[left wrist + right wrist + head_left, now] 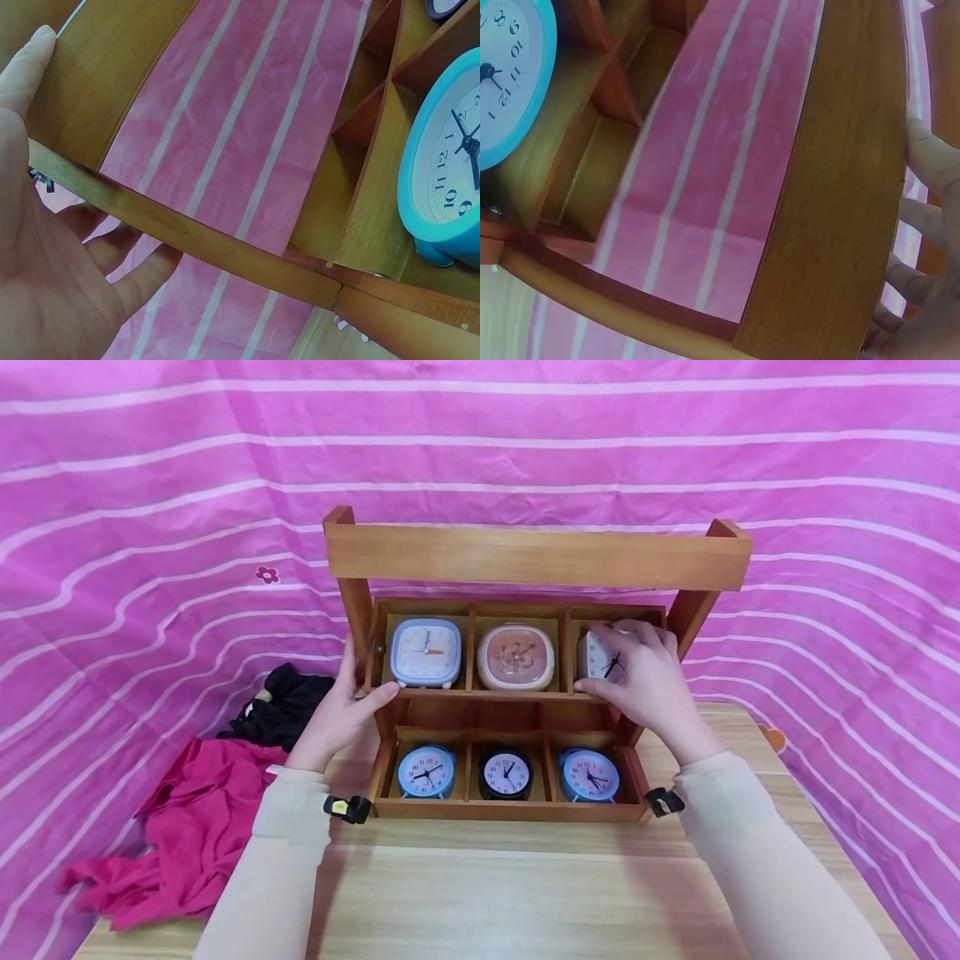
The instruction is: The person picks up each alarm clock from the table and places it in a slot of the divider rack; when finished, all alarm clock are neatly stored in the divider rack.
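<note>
A two-tier wooden rack [525,557] holds alarm clocks in its compartments. At the upper right compartment, my right hand [651,683] grips a white square alarm clock [595,657], fingers over its top and thumb at its lower edge; the hand hides much of its face. My left hand [337,718] holds the upper tier's left end, thumb on the front edge and fingers along the outer side. Beside that thumb sits a blue-rimmed square alarm clock [426,652]. A pink-faced alarm clock [516,657] fills the middle upper compartment.
In the lower tier stand a blue round clock [427,772] at left, a black round clock [506,775] in the middle and another blue clock [590,776] at right. Magenta cloth [210,827] and black cloth [281,706] lie left on the wooden table [480,893]. A striped pink curtain [480,460] hangs behind.
</note>
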A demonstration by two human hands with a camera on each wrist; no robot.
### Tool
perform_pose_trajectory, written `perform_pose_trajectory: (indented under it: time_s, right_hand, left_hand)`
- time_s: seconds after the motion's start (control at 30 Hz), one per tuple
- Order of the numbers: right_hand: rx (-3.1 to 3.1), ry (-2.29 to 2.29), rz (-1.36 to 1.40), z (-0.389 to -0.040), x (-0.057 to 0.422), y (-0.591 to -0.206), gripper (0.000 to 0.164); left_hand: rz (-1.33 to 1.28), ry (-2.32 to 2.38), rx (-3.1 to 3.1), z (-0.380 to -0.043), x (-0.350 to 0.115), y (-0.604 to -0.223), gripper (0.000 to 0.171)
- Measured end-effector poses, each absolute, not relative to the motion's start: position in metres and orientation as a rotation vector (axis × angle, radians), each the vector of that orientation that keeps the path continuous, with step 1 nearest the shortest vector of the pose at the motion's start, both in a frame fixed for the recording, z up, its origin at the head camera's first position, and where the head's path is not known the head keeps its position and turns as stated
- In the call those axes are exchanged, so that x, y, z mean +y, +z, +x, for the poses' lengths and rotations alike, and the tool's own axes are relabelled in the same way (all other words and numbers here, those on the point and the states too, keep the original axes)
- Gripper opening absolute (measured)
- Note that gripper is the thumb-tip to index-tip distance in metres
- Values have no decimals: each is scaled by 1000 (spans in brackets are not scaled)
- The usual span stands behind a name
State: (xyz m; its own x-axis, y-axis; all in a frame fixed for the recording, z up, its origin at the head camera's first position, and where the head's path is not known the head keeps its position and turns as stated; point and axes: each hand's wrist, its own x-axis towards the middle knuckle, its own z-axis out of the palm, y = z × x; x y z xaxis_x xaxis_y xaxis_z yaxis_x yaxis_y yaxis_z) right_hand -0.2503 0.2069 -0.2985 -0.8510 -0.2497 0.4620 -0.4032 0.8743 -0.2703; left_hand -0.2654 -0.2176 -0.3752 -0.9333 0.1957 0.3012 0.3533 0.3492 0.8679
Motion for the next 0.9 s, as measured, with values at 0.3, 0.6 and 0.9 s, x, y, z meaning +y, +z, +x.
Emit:
perform_pose_trajectory:
  time_s: [0.3,0.6,0.9]
  right_hand:
    - [-2649,403,558,-249,209,-301,77]
    - [-2661,464,576,-244,211,-308,68]
    - [-2636,401,631,-225,213,-315,77]
  left_hand:
    - [-492,-1633,-2456,-264,-219,-375,101]
    - [-482,-1633,-2458,-265,-220,-375,102]
    - [-401,-1455,-2471,-249,-210,-364,110]
